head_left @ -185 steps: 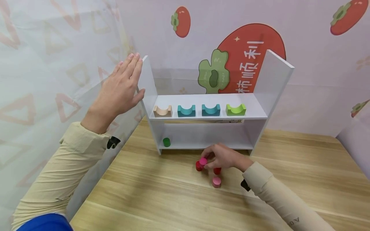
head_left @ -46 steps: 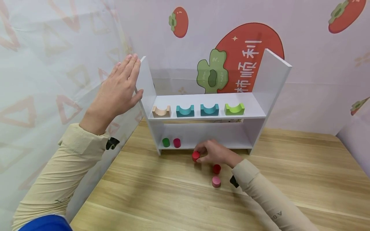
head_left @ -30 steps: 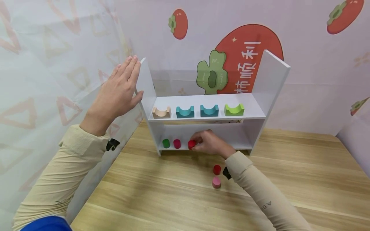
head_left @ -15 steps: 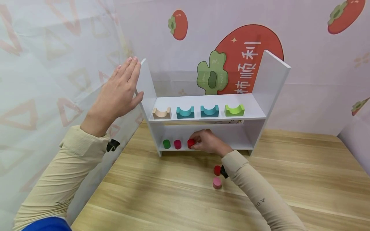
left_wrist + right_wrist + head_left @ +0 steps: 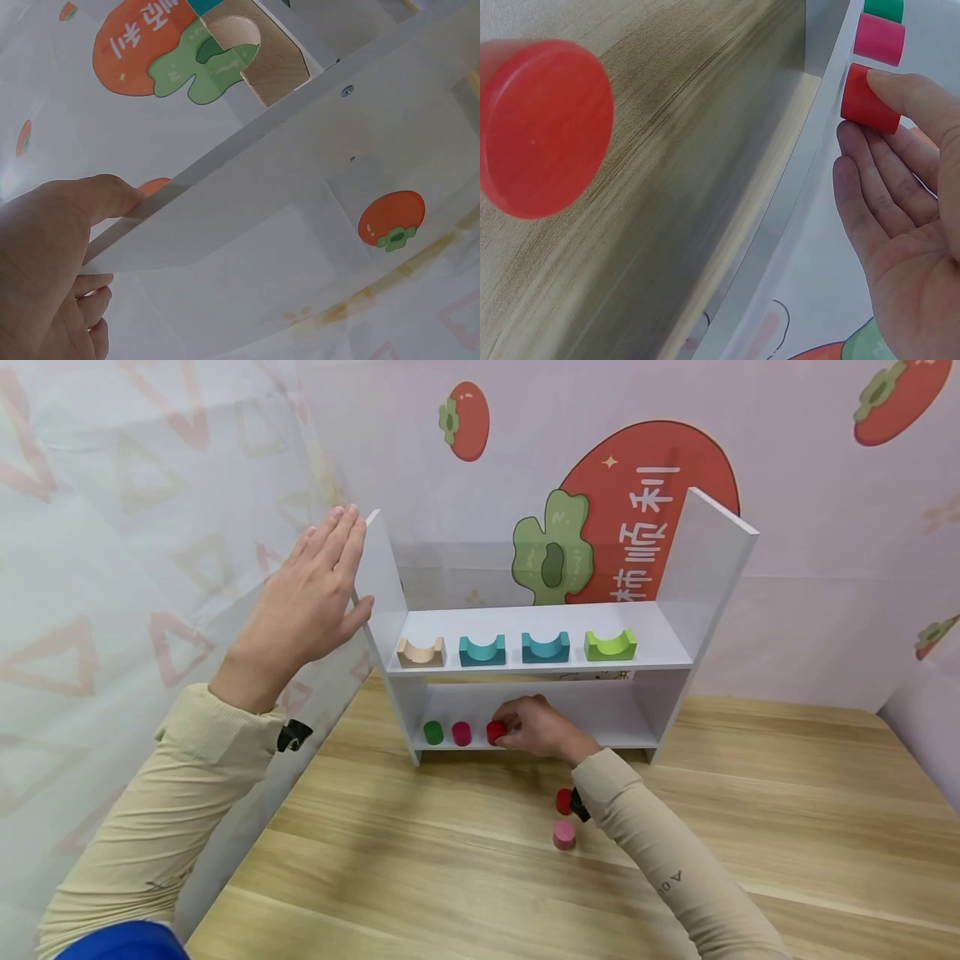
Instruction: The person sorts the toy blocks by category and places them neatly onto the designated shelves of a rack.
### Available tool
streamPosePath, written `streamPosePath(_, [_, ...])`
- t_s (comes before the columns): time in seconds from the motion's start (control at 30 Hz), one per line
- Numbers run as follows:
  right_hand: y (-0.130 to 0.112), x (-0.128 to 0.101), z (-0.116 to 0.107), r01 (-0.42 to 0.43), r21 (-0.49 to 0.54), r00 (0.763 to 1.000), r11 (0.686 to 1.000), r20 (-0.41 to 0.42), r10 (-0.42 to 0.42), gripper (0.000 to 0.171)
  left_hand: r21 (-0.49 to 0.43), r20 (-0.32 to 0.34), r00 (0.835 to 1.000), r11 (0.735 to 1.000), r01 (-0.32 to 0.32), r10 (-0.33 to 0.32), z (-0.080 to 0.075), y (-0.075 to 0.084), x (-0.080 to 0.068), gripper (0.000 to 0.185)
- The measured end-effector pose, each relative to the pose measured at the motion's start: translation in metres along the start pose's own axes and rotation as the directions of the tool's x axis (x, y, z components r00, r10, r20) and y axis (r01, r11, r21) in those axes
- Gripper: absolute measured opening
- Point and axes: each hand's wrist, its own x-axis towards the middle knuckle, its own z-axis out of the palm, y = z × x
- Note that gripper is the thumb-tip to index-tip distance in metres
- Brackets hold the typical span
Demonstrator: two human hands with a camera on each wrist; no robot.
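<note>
My right hand (image 5: pixel 540 728) holds a red cylindrical block (image 5: pixel 495 732) between thumb and fingers on the lower board of a white shelf (image 5: pixel 542 667). To its left stand a magenta cylinder (image 5: pixel 461 734) and a green cylinder (image 5: pixel 432 732), in a row along the front edge. In the right wrist view the thumb lies on the red block (image 5: pixel 868 99). My left hand (image 5: pixel 300 593) grips the shelf's left side panel (image 5: pixel 225 210). Its fingers look straight in the head view, with the thumb on the panel's other face in the left wrist view.
On the upper board sit notched blocks: one wooden (image 5: pixel 422 653), two teal, one light green (image 5: pixel 611 646). Another red cylinder (image 5: pixel 565 801), partly hidden by the right wrist's black device, and a pink cylinder (image 5: pixel 564 835) stand on the wooden table (image 5: pixel 450 860). A printed cloth hangs behind.
Earlier my right hand set the magenta cylinder beside the green one. It then lifted the red cylinder from the table onto the lower board. Over the last half second little moved; my left hand stayed put.
</note>
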Motion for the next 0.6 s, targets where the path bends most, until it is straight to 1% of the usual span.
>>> streamPosePath(0.23, [0.0000, 0.0018, 0.0014, -0.019, 0.002, 1.000, 1.000, 0.003, 0.019, 0.030, -0.003, 0.001, 1.000, 1.000, 0.001, -0.001, 0.0002, -0.0002, 0.0004, 0.084])
streamPosePath(0.43, [-0.0003, -0.0001, -0.0026, -0.038, 0.028, 0.999, 0.999, 0.011, 0.038, 0.033, -0.003, 0.003, 1.000, 1.000, 0.000, 0.000, 0.0001, -0.0004, 0.0012, 0.084])
streamPosePath(0.6, [-0.0006, -0.0039, -0.0076, -0.028, 0.024, 1.000, 0.999, 0.004, 0.028, 0.035, -0.002, 0.000, 1.000, 1.000, -0.001, 0.001, 0.0004, -0.0010, 0.0007, 0.084])
